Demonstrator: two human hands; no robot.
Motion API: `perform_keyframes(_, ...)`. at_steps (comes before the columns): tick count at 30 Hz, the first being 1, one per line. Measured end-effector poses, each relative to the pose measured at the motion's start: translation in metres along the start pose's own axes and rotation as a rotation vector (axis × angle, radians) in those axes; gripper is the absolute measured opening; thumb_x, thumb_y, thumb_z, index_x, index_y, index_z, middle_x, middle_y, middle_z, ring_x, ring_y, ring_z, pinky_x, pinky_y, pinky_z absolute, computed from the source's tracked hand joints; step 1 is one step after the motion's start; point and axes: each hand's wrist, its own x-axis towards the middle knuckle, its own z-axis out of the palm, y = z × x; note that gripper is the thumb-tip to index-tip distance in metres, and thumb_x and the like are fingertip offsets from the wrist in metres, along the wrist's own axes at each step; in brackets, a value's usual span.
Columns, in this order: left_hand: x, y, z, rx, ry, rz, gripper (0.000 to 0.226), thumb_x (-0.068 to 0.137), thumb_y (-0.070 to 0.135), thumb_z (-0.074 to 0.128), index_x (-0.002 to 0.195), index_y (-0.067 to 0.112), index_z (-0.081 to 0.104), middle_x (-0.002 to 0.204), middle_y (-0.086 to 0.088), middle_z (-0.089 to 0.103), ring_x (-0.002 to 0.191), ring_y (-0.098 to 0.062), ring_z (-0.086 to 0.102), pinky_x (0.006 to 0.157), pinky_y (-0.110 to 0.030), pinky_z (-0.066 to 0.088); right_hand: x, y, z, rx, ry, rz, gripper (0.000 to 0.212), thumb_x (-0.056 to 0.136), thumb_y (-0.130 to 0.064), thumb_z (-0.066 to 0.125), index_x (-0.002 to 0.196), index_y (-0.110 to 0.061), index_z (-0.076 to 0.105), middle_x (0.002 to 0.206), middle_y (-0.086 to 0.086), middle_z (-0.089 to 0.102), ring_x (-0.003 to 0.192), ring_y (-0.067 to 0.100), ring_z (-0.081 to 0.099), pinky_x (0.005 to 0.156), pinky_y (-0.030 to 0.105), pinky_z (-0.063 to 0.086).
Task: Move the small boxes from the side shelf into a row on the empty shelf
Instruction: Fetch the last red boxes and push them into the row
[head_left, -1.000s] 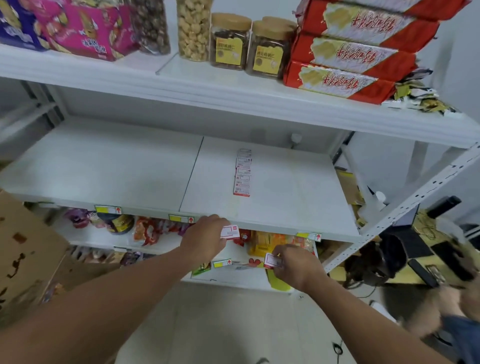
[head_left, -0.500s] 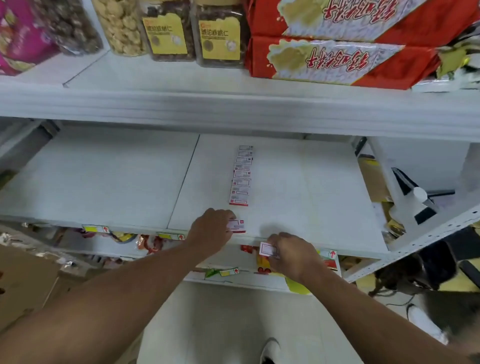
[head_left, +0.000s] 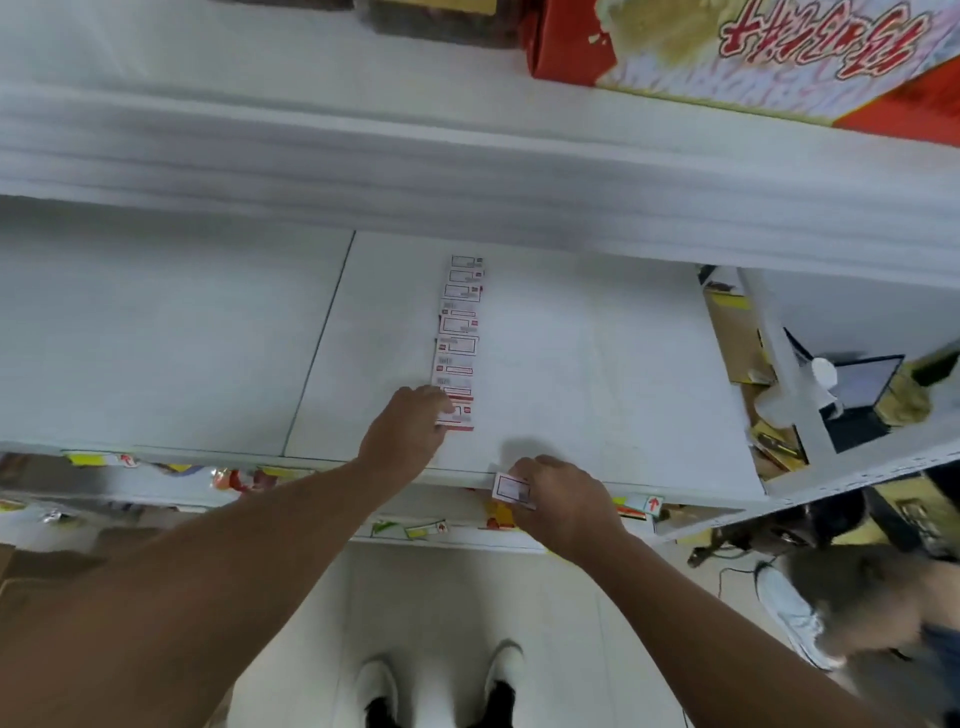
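Note:
A row of several small white-and-red boxes (head_left: 458, 332) runs front to back on the white middle shelf (head_left: 597, 364). My left hand (head_left: 408, 431) rests at the near end of the row, fingers on the nearest small box (head_left: 460, 415), which lies on the shelf. My right hand (head_left: 558, 499) hovers at the shelf's front edge, closed around another small white-and-red box (head_left: 510, 488). Part of that box is hidden by my fingers.
The upper shelf (head_left: 467, 171) overhangs closely, carrying jars and a red carton (head_left: 753, 47). Snack packets fill the lower shelf (head_left: 234, 478). Another person (head_left: 857, 613) crouches at the lower right. A side rack with cardboard and a bottle (head_left: 826, 379) stands to the right.
My left hand moved forward onto the shelf and set its box against the near end of the row. My right hand rose slightly with its box. The camera tilted down and closer.

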Motion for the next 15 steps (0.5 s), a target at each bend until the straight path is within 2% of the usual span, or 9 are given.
perform_keyframes(4, -0.003, -0.013, 0.008, -0.071, 0.027, 0.056, 0.024, 0.093, 0.002, 0.078, 0.114, 0.014, 0.077, 0.13, -0.003, 0.062, 0.118, -0.023, 0.063, 0.104, -0.035, 0.057, 0.01, -0.017, 0.009, -0.014, 0.005, 0.024, 0.03, 0.089, -0.044, 0.067, 0.116, -0.031, 0.063, 0.103, -0.006, 0.064, 0.094, 0.024, 0.066, 0.075, 0.04, 0.059)
perform_keyframes(6, -0.006, -0.017, 0.008, -0.125, 0.032, 0.055, 0.026, 0.093, 0.004, 0.079, 0.116, 0.015, 0.075, 0.128, 0.0, 0.059, 0.117, -0.022, 0.065, 0.102, -0.037, 0.06, 0.016, -0.026, 0.011, -0.031, 0.013, 0.025, 0.029, 0.088, -0.043, 0.068, 0.115, -0.03, 0.064, 0.101, -0.005, 0.063, 0.093, 0.025, 0.064, 0.074, 0.041, 0.059)
perform_keyframes(10, -0.029, -0.022, -0.003, -0.04, 0.121, 0.018, 0.021, 0.099, 0.015, 0.072, 0.119, 0.021, 0.074, 0.127, 0.003, 0.06, 0.113, -0.018, 0.062, 0.083, -0.031, 0.06, 0.031, -0.045, 0.008, -0.072, 0.015, 0.014, 0.036, 0.09, -0.035, 0.067, 0.125, -0.027, 0.063, 0.11, -0.002, 0.065, 0.108, 0.023, 0.056, 0.078, 0.04, 0.058)
perform_keyframes(15, -0.061, -0.044, -0.012, -0.049, 0.174, -0.055, 0.021, 0.098, 0.016, 0.067, 0.116, 0.019, 0.075, 0.124, 0.001, 0.062, 0.109, -0.022, 0.062, 0.079, -0.042, 0.064, 0.055, -0.064, 0.009, -0.101, -0.021, 0.019, 0.05, 0.094, -0.03, 0.065, 0.143, -0.025, 0.057, 0.126, 0.002, 0.063, 0.119, 0.026, 0.055, 0.088, 0.042, 0.058)
